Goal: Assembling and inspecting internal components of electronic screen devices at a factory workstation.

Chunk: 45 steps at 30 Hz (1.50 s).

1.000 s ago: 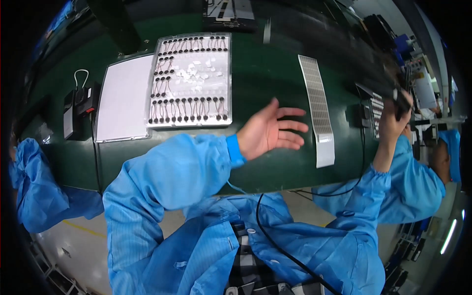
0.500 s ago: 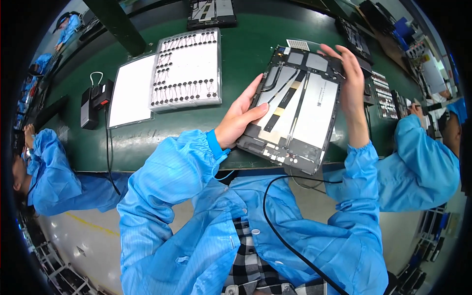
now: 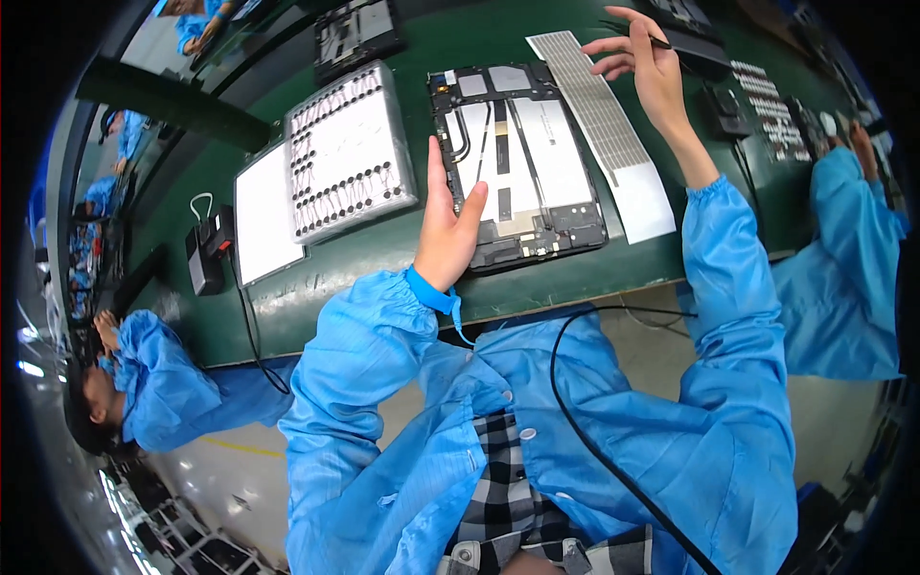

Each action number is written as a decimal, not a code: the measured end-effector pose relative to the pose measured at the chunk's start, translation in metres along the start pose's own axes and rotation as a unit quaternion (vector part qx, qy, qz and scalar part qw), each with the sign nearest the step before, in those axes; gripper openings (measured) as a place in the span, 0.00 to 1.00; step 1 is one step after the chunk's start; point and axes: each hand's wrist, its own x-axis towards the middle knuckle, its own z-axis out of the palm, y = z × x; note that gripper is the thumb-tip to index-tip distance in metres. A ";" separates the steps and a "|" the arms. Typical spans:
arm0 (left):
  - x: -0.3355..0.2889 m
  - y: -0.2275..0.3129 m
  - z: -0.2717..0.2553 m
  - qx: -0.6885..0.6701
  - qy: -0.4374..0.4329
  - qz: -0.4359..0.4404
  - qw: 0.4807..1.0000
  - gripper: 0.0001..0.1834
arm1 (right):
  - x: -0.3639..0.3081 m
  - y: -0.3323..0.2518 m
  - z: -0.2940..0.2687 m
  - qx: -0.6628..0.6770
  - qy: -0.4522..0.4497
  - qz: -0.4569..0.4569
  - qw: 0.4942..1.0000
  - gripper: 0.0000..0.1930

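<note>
An opened tablet [image 3: 561,158] lies on the green table, its inside facing up, with white battery areas, dark flat cables and a black frame. My left hand [image 3: 448,225] grips its left edge, thumb on the upper side and fingers along the edge. To the tablet's right lies a long sheet of small stickers [image 3: 599,110] in a grid, with a bare white lower end. Above that sheet's far end is my right hand [image 3: 655,81], closed on a thin dark tool that looks like tweezers [image 3: 657,41]; its other fingers are loosely spread.
On the left stand a clear tray of small round black parts with wires [image 3: 350,144], a white board [image 3: 264,225] and a black device with a cable [image 3: 204,254]. Another opened tablet [image 3: 356,38] lies at the back. Co-workers [image 3: 182,383] sit on either side.
The tablet has gone from tilted in both hands to lying on the table. My right hand has let go of it and moved up; the dark tool and the whole sticker sheet now show.
</note>
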 end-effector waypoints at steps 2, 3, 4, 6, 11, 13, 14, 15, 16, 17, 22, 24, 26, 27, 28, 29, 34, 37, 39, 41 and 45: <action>0.000 0.000 -0.006 0.113 -0.040 -0.042 0.992 0.46 | -0.014 0.013 -0.016 -0.050 0.029 0.004 0.998 0.24; 0.001 0.009 -0.006 0.214 -0.068 -0.020 0.974 0.47 | -0.021 0.018 -0.024 -0.104 0.047 0.004 0.993 0.25; 0.005 0.030 -0.003 0.213 -0.078 -0.024 0.974 0.47 | -0.028 0.017 -0.029 -0.107 0.054 0.012 0.993 0.25; 0.014 0.075 0.002 0.458 -0.177 -0.211 0.845 0.49 | -0.032 0.008 -0.035 -0.103 0.038 0.065 0.992 0.25; 0.020 0.078 0.032 0.564 -0.165 0.110 0.801 0.24 | -0.065 -0.010 -0.038 -0.002 0.019 0.163 0.986 0.17; 0.040 0.055 0.045 0.490 -0.246 0.213 0.809 0.22 | -0.078 -0.017 -0.044 0.018 0.004 0.208 0.978 0.17; 0.048 0.042 0.049 0.412 -0.323 0.316 0.791 0.20 | -0.084 -0.020 -0.043 0.045 -0.004 0.250 0.967 0.17; 0.051 0.027 0.053 0.408 -0.319 0.316 0.795 0.20 | -0.092 -0.024 -0.040 0.029 -0.003 0.255 0.967 0.17; 0.051 0.013 0.058 0.454 -0.302 0.341 0.766 0.20 | -0.100 -0.027 -0.040 0.003 0.001 0.257 0.966 0.16; 0.052 0.003 0.060 0.499 -0.284 0.365 0.733 0.20 | -0.104 -0.031 -0.040 -0.029 -0.003 0.254 0.967 0.15; 0.054 0.002 0.063 0.507 -0.322 0.335 0.726 0.22 | -0.107 -0.037 -0.041 -0.064 -0.041 0.256 0.964 0.12; 0.054 0.001 0.064 0.504 -0.321 0.335 0.729 0.22 | -0.106 -0.036 -0.041 -0.076 -0.058 0.260 0.961 0.12; 0.054 -0.002 0.065 0.500 -0.319 0.335 0.732 0.22 | -0.107 -0.037 -0.042 -0.086 -0.063 0.265 0.958 0.12; 0.054 -0.003 0.065 0.500 -0.318 0.337 0.732 0.22 | -0.107 -0.038 -0.042 -0.095 -0.064 0.265 0.957 0.12; 0.054 -0.003 0.065 0.500 -0.314 0.334 0.735 0.22 | -0.107 -0.039 -0.041 -0.095 -0.070 0.267 0.957 0.12; 0.054 -0.002 0.065 0.499 -0.317 0.332 0.735 0.21 | -0.106 -0.040 -0.041 -0.102 -0.072 0.274 0.954 0.11; 0.052 -0.004 0.065 0.503 -0.311 0.332 0.735 0.21 | -0.104 -0.039 -0.038 -0.107 -0.092 0.277 0.950 0.11; 0.052 -0.003 0.065 0.514 -0.311 0.328 0.729 0.21 | -0.104 -0.040 -0.039 -0.090 -0.111 0.263 0.954 0.11; 0.052 -0.001 0.066 0.516 -0.314 0.325 0.728 0.21 | -0.104 -0.041 -0.044 -0.098 -0.099 0.272 0.952 0.13; 0.052 0.000 0.066 0.519 -0.315 0.324 0.726 0.21 | -0.105 -0.034 -0.044 -0.049 -0.054 0.257 0.964 0.15; 0.063 0.011 0.055 0.475 -0.291 0.338 0.758 0.19 | -0.102 -0.034 -0.044 0.043 0.042 0.270 0.961 0.19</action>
